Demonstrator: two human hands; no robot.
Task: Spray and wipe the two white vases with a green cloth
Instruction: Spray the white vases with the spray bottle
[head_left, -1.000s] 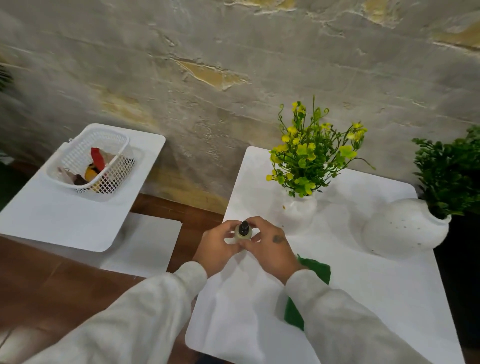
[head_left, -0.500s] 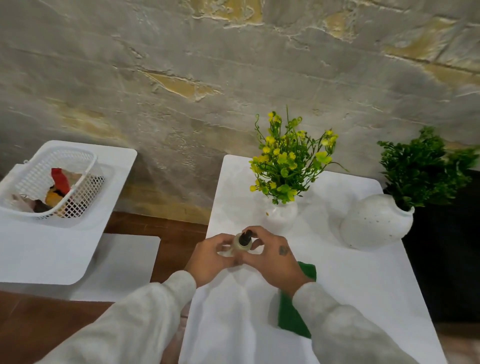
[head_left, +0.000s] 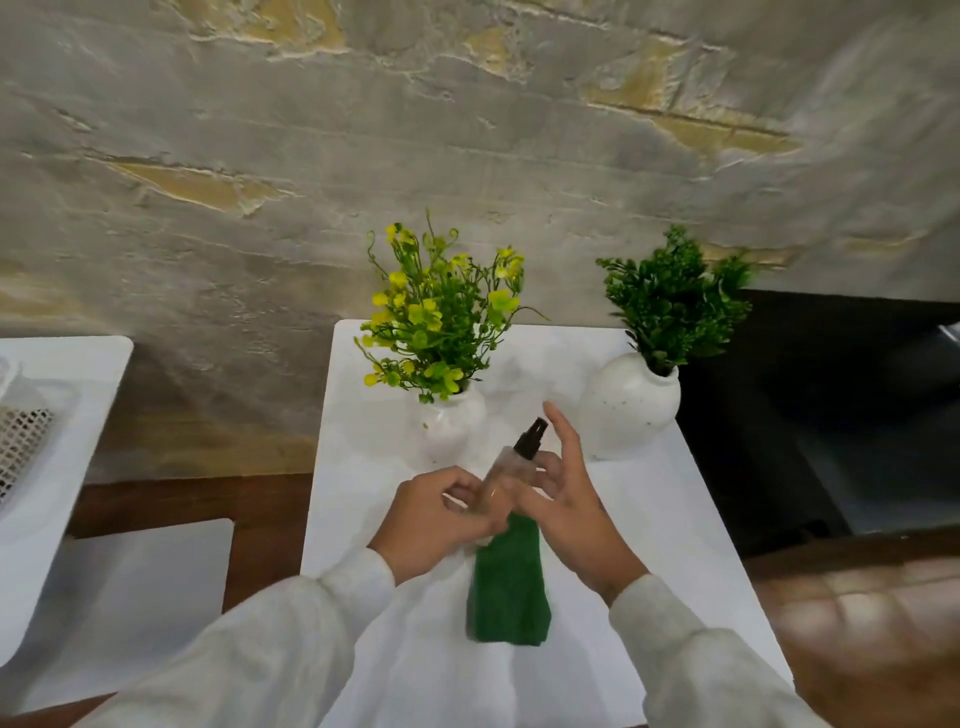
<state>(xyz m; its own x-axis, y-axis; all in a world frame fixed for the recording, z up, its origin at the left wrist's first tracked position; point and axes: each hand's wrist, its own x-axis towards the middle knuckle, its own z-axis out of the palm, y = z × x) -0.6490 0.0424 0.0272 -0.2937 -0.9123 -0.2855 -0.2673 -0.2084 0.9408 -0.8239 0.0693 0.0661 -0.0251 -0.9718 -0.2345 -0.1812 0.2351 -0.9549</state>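
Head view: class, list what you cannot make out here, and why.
Basket: cut off by the left edge, contents unseen.
Bottle: lower part hidden by the left hand and right hand, blurred.
Cloth: far end hidden under the hands.
Floor, lower right: motion-blurred.

Your left hand (head_left: 436, 512) and right hand (head_left: 566, 514) bare, long off-white sleeves (head_left: 291, 639) to your wrists, soft loose fabric, lightly creased

The spray bottle (head_left: 511, 467) sits between my left grip (head_left: 436, 512) and right grip (head_left: 566, 499), above the surface (head_left: 675, 519). The cloth (head_left: 506, 587) lies on it beneath them. The nearer vase (head_left: 452, 431) stands just behind my left grip, the farther vase (head_left: 628, 405) behind and right of my right grip.
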